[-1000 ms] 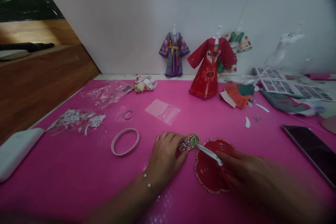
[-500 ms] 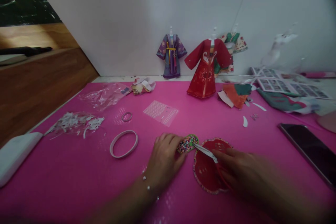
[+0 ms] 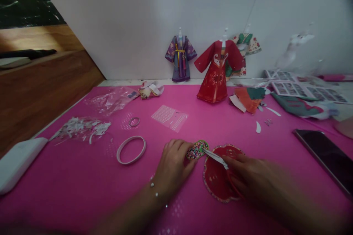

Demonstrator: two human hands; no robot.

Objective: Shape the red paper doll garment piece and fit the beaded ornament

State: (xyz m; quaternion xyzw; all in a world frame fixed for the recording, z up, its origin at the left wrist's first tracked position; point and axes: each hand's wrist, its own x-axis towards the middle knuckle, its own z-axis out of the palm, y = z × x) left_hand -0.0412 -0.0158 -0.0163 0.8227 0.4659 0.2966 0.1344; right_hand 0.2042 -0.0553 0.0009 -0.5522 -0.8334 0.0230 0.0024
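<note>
Basically, the beaded oval [image 3: 197,149], green-rimmed w/ multicol. beads, is on the pink counter [image 3: 82,180] right in front of you, b/w your hands. Your L hand [image 3: 171,161] pinches it by its L end; your R hand [image 3: 245,174] grips a pointed tool [image 3: 216,158] w/ pale blades & a red handle, tips at the oval's R part (can't tell if they touch). Just beside the oval, below the tool & partly hidden by your R hand, lies a red scalloped piece [image 3: 216,180] w/ a beaded edge. To the L you've got a large ring [image 3: 118,153], a smaller ring [image 3: 129,123] behind it & a bag of white scraps [image 3: 79,128]; approx. centre, a sticker sheet [image 3: 168,116] w/ rows of tiny dots. A phone [image 3: 324,158] is far R, past your R hand. At the back: a red robe [image 3: 213,77], a purple robe [image 3: 181,58] to its L & a floral robe [image 3: 252,46] partly behind the red one, w/ fabric pieces [image 3: 248,100] on the counter to the red robe's R.
</note>
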